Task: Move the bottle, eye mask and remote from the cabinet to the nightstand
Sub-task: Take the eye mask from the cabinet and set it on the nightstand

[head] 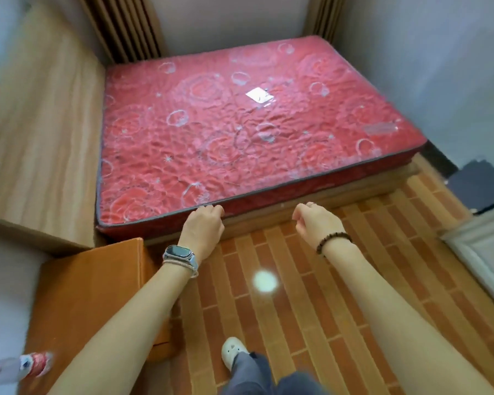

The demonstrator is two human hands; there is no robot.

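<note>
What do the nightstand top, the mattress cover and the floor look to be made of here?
Nightstand: orange-brown wood or wood-look laminate, smooth and satin, with faint grain. Mattress: red quilted fabric with a rose pattern, seemingly under clear plastic wrap, judging by the wrinkled sheen. Floor: glossy brick-pattern tile or vinyl; a lamp's reflection shows on it.

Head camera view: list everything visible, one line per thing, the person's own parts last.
Mattress: one, red with pale rose pattern, under clear wrap, centre.
Bed base: one, wooden, under the mattress.
Nightstand: one, orange-brown, lower left beside the bed.
Bottle: one, blurred, red and white label, at the nightstand's near edge.
Wood panel: one, light, left.
Floor: orange brick-pattern.
White door: one, right edge.
Left hand: empty, watch on wrist.
Right hand: empty, bead bracelet.
Foot: one, white shoe.
</note>
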